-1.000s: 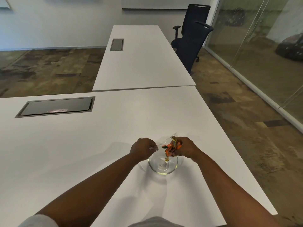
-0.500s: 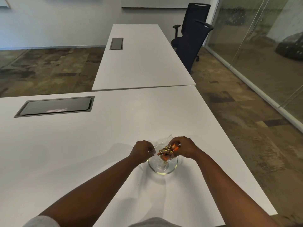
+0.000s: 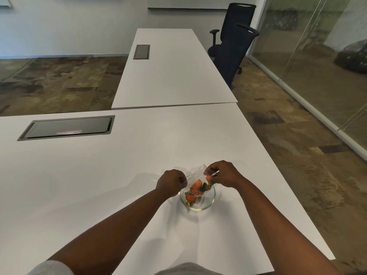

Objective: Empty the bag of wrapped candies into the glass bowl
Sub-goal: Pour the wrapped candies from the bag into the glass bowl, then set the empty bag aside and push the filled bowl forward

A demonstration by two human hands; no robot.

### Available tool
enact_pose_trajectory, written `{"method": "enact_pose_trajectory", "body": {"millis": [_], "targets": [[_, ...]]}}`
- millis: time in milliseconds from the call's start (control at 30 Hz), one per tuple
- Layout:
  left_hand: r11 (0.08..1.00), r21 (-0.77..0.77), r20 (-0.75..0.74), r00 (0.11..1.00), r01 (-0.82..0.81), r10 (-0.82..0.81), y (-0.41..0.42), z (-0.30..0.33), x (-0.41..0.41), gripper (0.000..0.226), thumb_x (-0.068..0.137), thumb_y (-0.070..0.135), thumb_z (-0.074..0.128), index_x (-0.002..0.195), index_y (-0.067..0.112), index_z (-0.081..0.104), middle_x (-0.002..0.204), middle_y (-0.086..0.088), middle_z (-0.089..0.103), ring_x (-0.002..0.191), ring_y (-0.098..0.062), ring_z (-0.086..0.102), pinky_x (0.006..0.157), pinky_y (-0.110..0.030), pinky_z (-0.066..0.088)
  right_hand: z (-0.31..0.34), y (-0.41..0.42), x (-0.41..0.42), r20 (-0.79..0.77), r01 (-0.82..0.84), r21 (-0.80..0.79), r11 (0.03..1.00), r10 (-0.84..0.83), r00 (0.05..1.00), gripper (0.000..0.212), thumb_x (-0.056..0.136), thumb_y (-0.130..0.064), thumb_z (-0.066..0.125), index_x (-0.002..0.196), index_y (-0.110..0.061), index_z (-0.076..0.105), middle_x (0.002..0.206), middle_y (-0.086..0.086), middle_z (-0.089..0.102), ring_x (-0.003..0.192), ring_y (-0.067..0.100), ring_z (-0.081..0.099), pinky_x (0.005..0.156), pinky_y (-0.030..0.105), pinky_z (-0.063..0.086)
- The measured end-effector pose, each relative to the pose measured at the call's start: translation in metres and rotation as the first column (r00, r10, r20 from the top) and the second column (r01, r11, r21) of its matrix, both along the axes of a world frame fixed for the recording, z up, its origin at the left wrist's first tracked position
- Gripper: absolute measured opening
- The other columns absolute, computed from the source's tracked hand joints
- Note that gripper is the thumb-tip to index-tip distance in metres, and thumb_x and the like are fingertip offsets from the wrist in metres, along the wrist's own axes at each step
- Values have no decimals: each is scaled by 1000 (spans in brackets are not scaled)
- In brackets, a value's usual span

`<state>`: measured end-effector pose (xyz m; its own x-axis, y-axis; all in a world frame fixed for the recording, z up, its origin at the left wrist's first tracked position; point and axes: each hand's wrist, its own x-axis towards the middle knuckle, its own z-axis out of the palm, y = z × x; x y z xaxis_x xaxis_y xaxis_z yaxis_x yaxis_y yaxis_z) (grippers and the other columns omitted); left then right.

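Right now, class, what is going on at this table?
A person holds a clear plastic bag with both hands over a glass bowl on a white table. The left hand pinches one side, the right hand the other. Orange and gold wrapped candies are spilling out; some already lie in the bowl.

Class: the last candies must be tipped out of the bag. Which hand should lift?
Probably right. The right hand pinches the bag at its raised end over the glass bowl; the left hand holds the low end.
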<state>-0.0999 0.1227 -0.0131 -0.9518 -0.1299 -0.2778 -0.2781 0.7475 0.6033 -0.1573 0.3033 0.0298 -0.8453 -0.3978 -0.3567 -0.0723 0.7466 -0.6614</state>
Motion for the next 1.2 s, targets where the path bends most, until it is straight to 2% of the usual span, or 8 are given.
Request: {"method": "enact_pose_trajectory", "body": {"millis": [67,233,467,700,833,900,1033,1200], "targets": [[1000,-28,9,1000,-11,12,0,1,0,17,84,18,61,94,12,72,105,-2,73,101,-18,63,74,-22,42,4,-1,-1,0,-15,20,1000,15,1000,32,72,4,71,103,-4,70,94,3,61,83,16,57,81,30,51],[999,-27,22,999,-27,27,-3,1,2,16,83,20,61,94,15,72,106,-1,72,102,-18,62,62,-21,38,6,-3,-4,-98,-15,31,999,18,995,26,80,0,55,100,-7,69,92,1,57,81,18,53,45,4,37],[999,7,32,999,-34,34,-6,-1,3,15,81,19,64,92,13,73,104,-2,71,84,-15,57,59,-22,41,10,-5,-6,-233,-32,9,999,33,972,16,83,-8,58,87,-12,74,82,-3,63,73,14,58,42,3,38],[995,98,-5,1000,28,-28,-10,-1,2,42,73,24,77,110,9,65,99,3,62,88,-12,54,70,-15,41,23,-10,-2,-333,-93,-91,992,58,941,17,80,-6,61,81,-16,75,71,-25,58,67,13,59,68,22,46],[950,303,-60,996,78,-62,-11,4,-1,56,70,22,80,122,16,60,109,1,66,97,-12,58,85,-15,45,30,-16,-3,-372,-127,-130,983,71,926,14,81,-7,62,84,-13,75,79,-10,65,67,11,58,64,16,44],[914,400,-73,996,73,-48,-12,6,-2,43,74,19,76,116,15,65,105,-3,71,99,-16,64,94,-27,46,31,-19,-5,-371,-124,-141,982,64,927,15,82,-7,62,87,-13,74,83,-5,67,69,11,58,63,13,43],[847,530,-48,995,-47,85,-17,9,-2,14,85,9,63,96,8,73,76,5,71,72,-7,67,71,-15,52,27,-23,-7,-271,-22,-261,965,-51,961,24,82,-11,65,104,-17,68,89,-4,65,76,10,60,67,11,43],[706,647,74,945,-290,320,-41,4,10,9,85,9,65,84,16,70,64,9,71,51,-4,67,61,-23,53,1,-17,-5,-46,289,-260,921,-311,949,25,84,-14,62,109,-14,65,89,1,61,84,15,57,70,22,42]]}}
